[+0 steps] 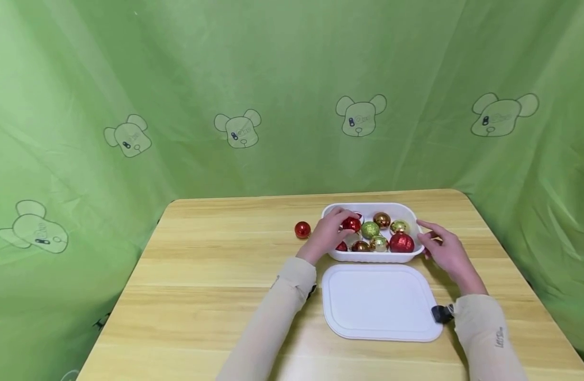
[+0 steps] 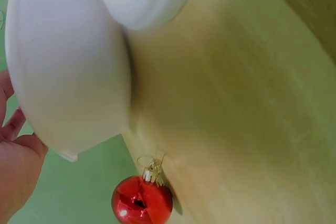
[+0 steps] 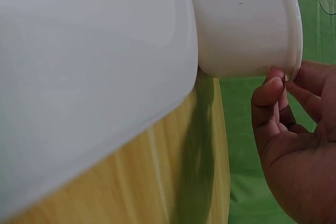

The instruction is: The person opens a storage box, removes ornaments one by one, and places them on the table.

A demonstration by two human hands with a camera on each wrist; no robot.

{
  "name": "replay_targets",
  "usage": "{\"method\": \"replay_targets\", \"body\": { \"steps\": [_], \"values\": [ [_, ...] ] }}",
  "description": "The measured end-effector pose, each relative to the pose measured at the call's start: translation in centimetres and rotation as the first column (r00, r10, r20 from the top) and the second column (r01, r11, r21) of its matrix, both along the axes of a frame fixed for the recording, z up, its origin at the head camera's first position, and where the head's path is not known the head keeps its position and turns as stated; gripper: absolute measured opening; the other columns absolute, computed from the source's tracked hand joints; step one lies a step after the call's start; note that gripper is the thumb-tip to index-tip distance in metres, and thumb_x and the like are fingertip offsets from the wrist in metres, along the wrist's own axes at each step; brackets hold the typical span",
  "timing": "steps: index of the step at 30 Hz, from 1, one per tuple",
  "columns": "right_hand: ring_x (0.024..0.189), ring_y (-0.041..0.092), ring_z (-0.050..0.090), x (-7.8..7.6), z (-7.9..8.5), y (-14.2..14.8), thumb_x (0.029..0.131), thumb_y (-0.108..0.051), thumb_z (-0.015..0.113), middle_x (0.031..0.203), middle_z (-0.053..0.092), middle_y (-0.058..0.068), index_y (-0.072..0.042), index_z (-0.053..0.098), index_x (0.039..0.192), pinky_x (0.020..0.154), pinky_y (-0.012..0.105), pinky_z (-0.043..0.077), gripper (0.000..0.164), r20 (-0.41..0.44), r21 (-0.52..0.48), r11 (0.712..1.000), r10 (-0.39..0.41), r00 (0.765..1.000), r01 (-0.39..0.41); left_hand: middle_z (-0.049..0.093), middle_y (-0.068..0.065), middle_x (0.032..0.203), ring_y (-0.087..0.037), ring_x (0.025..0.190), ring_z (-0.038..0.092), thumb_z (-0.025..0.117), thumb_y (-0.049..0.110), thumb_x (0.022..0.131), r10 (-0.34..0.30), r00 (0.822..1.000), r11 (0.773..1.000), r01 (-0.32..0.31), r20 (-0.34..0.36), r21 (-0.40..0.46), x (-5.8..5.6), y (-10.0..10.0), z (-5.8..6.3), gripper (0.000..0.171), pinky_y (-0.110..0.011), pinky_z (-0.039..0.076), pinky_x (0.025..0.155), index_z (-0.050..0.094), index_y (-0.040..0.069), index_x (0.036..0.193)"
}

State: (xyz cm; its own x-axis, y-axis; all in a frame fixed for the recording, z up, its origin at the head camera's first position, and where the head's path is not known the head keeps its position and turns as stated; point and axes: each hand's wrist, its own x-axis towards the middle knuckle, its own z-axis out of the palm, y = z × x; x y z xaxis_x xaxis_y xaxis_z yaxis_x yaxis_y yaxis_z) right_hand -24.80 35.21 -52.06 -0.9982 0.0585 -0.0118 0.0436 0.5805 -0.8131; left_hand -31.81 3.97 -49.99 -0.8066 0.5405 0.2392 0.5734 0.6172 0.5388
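A white plastic container (image 1: 368,257) holds several Christmas baubles in red, gold, green and bronze. Over its left end, my left hand (image 1: 327,233) has thumb and fingers around a shiny red bauble (image 1: 352,224). In the left wrist view, that hand (image 2: 18,166) shows only at the left edge, and the bauble it holds is hidden behind the container wall (image 2: 68,66). My right hand (image 1: 444,248) grips the container's right rim; the right wrist view has its curled fingers and thumb (image 3: 269,92) at the rim's corner.
A white lid (image 1: 382,301) lies flat on the wooden table (image 1: 216,264), just in front of the container. One loose red bauble (image 1: 302,229) with a gold cap sits left of the container. Green cloth (image 1: 292,79) with bear drawings hangs behind and at both sides.
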Motion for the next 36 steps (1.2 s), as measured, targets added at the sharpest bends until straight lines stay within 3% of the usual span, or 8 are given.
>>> {"method": "replay_targets", "body": {
  "steps": [9,17,27,36],
  "values": [
    [0.073,0.018,0.063,0.0,-0.3,0.0,0.11,-0.037,0.049,0.118,0.055,0.02,-0.012,0.037,0.16,0.055,0.031,0.053,0.057,-0.005,0.002,1.0,-0.002,1.0,0.002,0.06,-0.003,0.133,-0.018,0.12,0.064,0.071,0.022,0.098,0.023,0.999,0.997,-0.025,0.028,0.071,0.5,-1.4,1.2,0.043,-0.027,0.052,0.106,0.062,0.017,0.14],
    [0.072,0.017,0.062,-0.1,-0.6,0.0,0.11,-0.036,0.049,0.117,0.056,0.019,-0.012,0.038,0.16,0.054,0.029,0.052,0.056,-0.014,0.004,1.0,0.0,1.0,0.0,0.06,-0.004,0.13,-0.018,0.114,0.065,0.072,0.016,0.097,0.05,0.996,0.984,-0.063,0.08,0.166,0.3,-3.4,1.4,0.041,-0.023,0.057,0.098,0.063,0.017,0.137],
    [0.073,0.016,0.062,0.0,-0.1,0.0,0.111,-0.037,0.047,0.119,0.056,0.021,-0.014,0.036,0.161,0.054,0.03,0.053,0.057,-0.002,0.018,1.0,0.004,1.0,-0.004,0.06,-0.008,0.131,-0.022,0.111,0.069,0.073,0.011,0.096,0.104,0.986,0.955,-0.136,0.133,0.262,-0.1,-7.5,1.4,0.04,-0.021,0.059,0.093,0.065,0.014,0.135],
    [0.073,0.018,0.063,0.0,0.1,0.0,0.111,-0.038,0.047,0.119,0.056,0.022,-0.014,0.037,0.161,0.055,0.031,0.053,0.056,0.002,0.014,1.0,0.004,1.0,-0.004,0.06,-0.009,0.134,-0.026,0.116,0.068,0.072,0.011,0.097,0.173,0.972,0.937,-0.212,0.16,0.276,-0.2,-11.9,1.0,0.042,-0.033,0.059,0.1,0.063,0.014,0.137]
  ]
}}
